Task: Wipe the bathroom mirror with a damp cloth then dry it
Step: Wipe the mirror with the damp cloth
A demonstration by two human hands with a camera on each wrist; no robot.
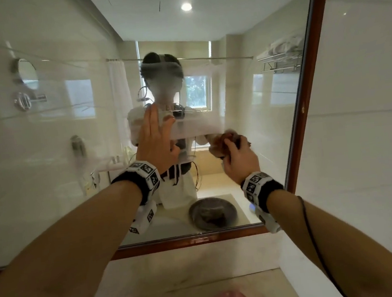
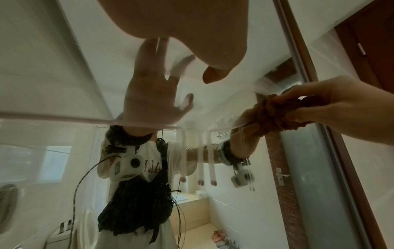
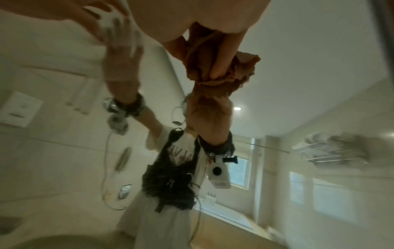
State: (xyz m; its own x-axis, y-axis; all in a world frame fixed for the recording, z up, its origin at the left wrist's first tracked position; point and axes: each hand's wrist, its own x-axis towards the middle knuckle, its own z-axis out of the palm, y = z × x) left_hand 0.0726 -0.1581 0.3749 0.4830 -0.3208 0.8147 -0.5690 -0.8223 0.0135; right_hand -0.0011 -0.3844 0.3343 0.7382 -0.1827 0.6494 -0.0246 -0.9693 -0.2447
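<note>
The big wall mirror (image 1: 255, 75) in a brown wooden frame (image 1: 316, 93) fills the head view. A milky wet band (image 1: 197, 126) runs across the glass between my hands, with drips below it. My left hand (image 1: 157, 137) lies flat on the glass, fingers straight and pointing up; the left wrist view shows its palm (image 2: 192, 25) against the mirror. My right hand (image 1: 236, 154) grips a bunched brown cloth (image 1: 225, 140) and presses it to the glass at the band's right end. The right wrist view shows the cloth (image 3: 221, 72) wadded under my fingers (image 3: 226, 55).
A dark round dish (image 1: 212, 212) with a dark lump shows in the reflection near the mirror's lower edge. The beige counter (image 1: 182, 269) lies below the frame. A round shaving mirror (image 1: 26, 73) and a towel rack (image 1: 279, 59) appear in the reflection. White tiled wall (image 1: 366, 108) at right.
</note>
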